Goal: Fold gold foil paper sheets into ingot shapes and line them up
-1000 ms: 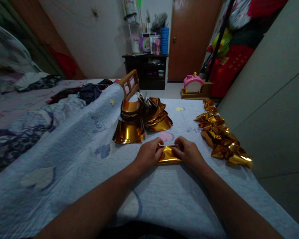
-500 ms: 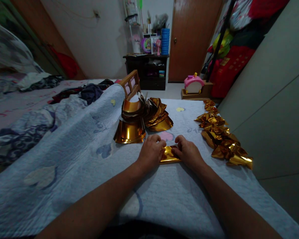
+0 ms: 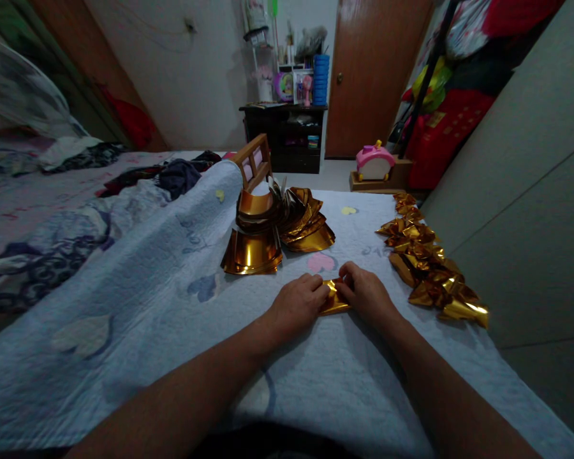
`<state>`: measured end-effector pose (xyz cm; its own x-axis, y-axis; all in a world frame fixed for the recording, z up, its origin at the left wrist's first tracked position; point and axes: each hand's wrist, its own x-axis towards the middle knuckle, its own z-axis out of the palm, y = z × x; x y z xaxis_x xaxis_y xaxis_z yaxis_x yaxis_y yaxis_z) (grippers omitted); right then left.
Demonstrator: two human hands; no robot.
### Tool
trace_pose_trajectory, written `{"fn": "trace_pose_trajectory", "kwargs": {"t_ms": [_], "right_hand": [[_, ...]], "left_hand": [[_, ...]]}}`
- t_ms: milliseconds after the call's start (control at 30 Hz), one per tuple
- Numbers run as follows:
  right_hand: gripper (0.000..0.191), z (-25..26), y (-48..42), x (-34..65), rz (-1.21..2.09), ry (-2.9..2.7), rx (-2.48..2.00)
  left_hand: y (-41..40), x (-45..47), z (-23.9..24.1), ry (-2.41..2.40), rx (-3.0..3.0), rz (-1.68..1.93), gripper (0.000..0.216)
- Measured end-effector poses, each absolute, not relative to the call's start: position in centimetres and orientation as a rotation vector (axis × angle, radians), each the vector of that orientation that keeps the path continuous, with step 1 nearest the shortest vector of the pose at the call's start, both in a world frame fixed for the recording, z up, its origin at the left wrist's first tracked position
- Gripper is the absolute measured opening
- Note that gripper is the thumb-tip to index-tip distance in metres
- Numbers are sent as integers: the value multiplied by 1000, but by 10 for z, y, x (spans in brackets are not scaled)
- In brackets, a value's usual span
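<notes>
A folded strip of gold foil paper [image 3: 335, 305] lies flat on the light blue quilt [image 3: 310, 376]. My left hand [image 3: 300, 298] grips its left end, fingers bent over the top. At the other end my right hand [image 3: 366, 292] pinches the paper, its thumb and fingers close together. Only the shiny middle and near edge of the strip show between my hands; the fingertips partly hide the rest. Beyond my left hand are fanned stacks of gold foil sheets [image 3: 252, 252]. To the right runs a row of folded gold foil pieces [image 3: 423, 255].
A small wooden frame [image 3: 256, 159] stands behind the foil stacks. Clothes [image 3: 176, 178] and bedding lie at the left. A pale cabinet wall [image 3: 530, 210] borders the right side. Past the quilt are a pink toy [image 3: 375, 164], a dark shelf [image 3: 284, 137] and a wooden door [image 3: 373, 76].
My left hand has shifted right, nearer to my right hand, so less of the gold paper shows between them. The whole view has moved slightly.
</notes>
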<state>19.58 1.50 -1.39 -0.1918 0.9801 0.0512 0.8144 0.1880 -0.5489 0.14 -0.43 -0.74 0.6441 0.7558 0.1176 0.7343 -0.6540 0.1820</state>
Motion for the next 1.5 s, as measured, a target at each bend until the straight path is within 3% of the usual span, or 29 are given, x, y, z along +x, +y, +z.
{"fn": "trace_pose_trajectory", "kwargs": {"t_ms": [233, 400, 533, 833, 1167, 1500], "right_hand": [[11, -8, 8, 196, 269, -2017, -1384], [12, 4, -7, 181, 472, -2061, -1109], [13, -3, -10, 175, 563, -2123, -1174], [9, -9, -5, 181, 557, -2329, -1420], [6, -4, -10, 179, 474, -2462, -1450], [25, -7, -17, 165, 143, -2499, -1510]], "left_hand": [[-15, 3, -12, 1207, 2812, 250, 20], [-15, 1, -18, 1242, 2766, 277, 26], [-12, 1, -18, 1262, 2723, 261, 36], [-4, -7, -7, 1174, 2575, 227, 32], [14, -35, 9, 894, 2426, 194, 43], [23, -42, -4, 874, 2411, 297, 59]]}}
